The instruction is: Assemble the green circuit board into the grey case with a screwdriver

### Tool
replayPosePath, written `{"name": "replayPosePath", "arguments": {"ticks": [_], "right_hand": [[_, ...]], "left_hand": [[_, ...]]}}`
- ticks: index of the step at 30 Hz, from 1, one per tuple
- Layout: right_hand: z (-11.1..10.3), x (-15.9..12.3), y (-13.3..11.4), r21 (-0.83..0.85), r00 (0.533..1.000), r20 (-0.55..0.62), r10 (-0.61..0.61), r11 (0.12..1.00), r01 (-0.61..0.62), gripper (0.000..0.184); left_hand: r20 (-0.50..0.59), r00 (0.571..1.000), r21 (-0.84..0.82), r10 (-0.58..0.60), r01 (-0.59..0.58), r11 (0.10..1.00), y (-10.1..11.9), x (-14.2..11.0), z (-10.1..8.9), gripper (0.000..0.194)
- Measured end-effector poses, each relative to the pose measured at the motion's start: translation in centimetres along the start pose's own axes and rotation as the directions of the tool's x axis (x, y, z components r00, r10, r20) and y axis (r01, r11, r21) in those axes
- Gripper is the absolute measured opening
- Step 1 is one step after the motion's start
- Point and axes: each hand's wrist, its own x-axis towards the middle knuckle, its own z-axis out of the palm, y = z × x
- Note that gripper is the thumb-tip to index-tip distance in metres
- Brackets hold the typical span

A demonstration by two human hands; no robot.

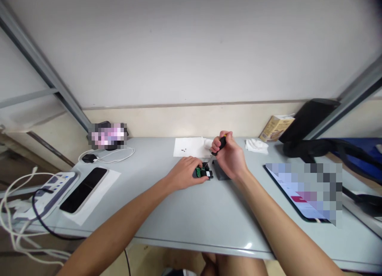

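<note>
The left hand point(185, 172) grips a board point(198, 172) on the desk point(179, 216); the right hand point(231, 156) clasps a screwdriver point(220, 145) slanting down to it.

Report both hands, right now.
Left hand: closed, holding the small black device with green circuit board.
Right hand: closed around the black-and-yellow screwdriver.

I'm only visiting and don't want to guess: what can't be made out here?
All in the head view:
Screwdriver: tip too small to tell.
Circuit board: partly covered by the left hand.
Dark flat piece: partly behind the right hand.
Tablet: screen blurred by pixelation.
Dark specks on paper: too small to identify.
</note>
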Motion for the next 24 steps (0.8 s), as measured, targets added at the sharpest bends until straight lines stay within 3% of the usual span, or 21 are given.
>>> {"name": "replayPosePath", "arguments": {"ticks": [6,24], "right_hand": [[0.14,-0.12,0.25,-0.041,1.0,0.014,0.006,0.999,-0.005,0.04],[-0.24,-0.31,-0.06,0.103,0.998,-0.026,0.062,0.993,-0.059,0.033]], "left_hand": [[0.011,1.0,-0.011,-0.016,0.016,1.0,0.18,0.05,-0.16,0.03],[-0.059,0.998,-0.105,-0.014,0.007,0.994,0.22,0.18,0.78,0.031]]}}
